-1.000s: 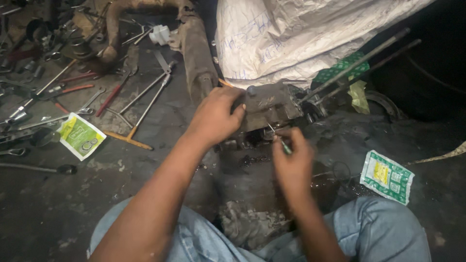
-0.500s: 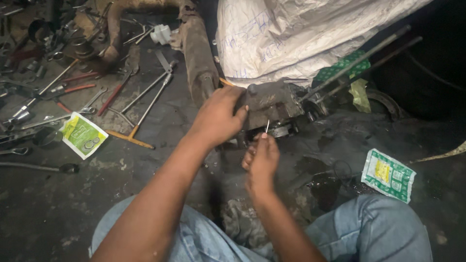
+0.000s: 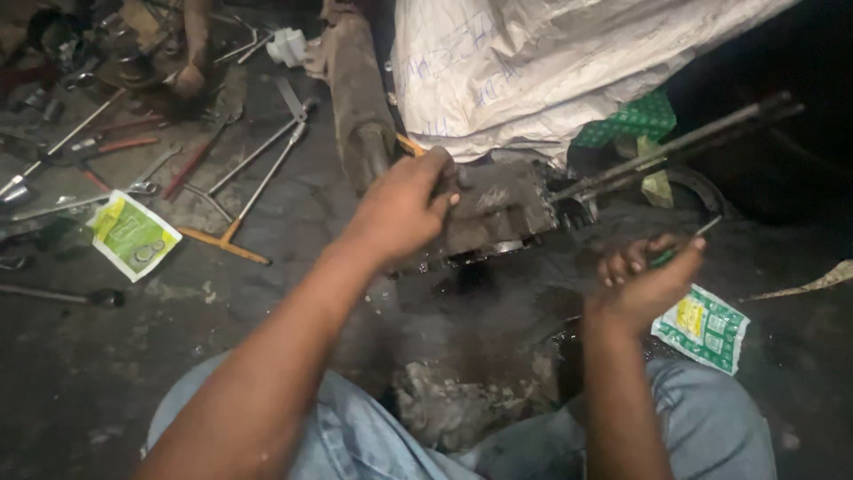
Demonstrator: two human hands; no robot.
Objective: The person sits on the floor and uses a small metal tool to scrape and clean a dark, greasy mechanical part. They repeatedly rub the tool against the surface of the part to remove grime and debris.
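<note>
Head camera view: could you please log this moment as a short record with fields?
Setting: dark, oily workshop floor
Left hand: gripping the greasy metal housing from its left end
Right hand: off to the right of the housing, palm up, pinching a thin green-handled tool
Housing: two long metal rods run out to the right
Behind: white sack
Left floor: wrenches and pliers, green-and-white packet
Right floor: second green-and-white packet
Clothing: blue jeans
</note>
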